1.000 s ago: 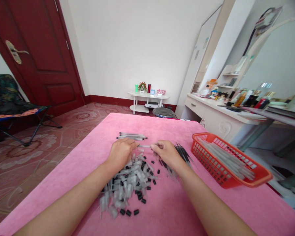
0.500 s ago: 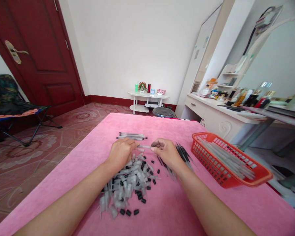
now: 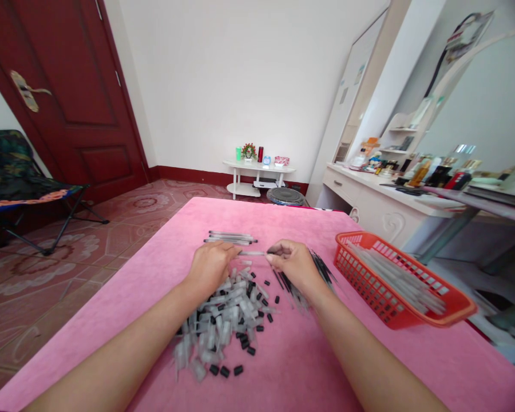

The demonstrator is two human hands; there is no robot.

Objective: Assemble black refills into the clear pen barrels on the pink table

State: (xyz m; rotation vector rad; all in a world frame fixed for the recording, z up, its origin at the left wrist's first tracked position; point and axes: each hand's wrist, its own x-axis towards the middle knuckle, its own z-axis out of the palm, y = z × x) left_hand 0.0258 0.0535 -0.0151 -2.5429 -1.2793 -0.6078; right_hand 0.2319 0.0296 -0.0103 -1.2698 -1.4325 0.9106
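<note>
My left hand (image 3: 212, 265) and my right hand (image 3: 292, 261) hold the two ends of one clear pen barrel (image 3: 252, 253) just above the pink table (image 3: 163, 263). Under and in front of the left hand lies a heap of clear caps and small black plugs (image 3: 223, 323). A spread of thin black refills (image 3: 315, 269) lies beneath the right hand. Beyond the hands rests a small row of assembled pens (image 3: 230, 237).
A red plastic basket (image 3: 386, 303) with several clear barrels sits at the right of the table. Behind are a dark red door (image 3: 68, 91), a folding chair (image 3: 12, 177), a low white side table (image 3: 257, 171) and a dresser (image 3: 381, 194) with bottles.
My right hand has shifted slightly up and left, closing tighter on the barrel's end. The left hand has stayed put.
</note>
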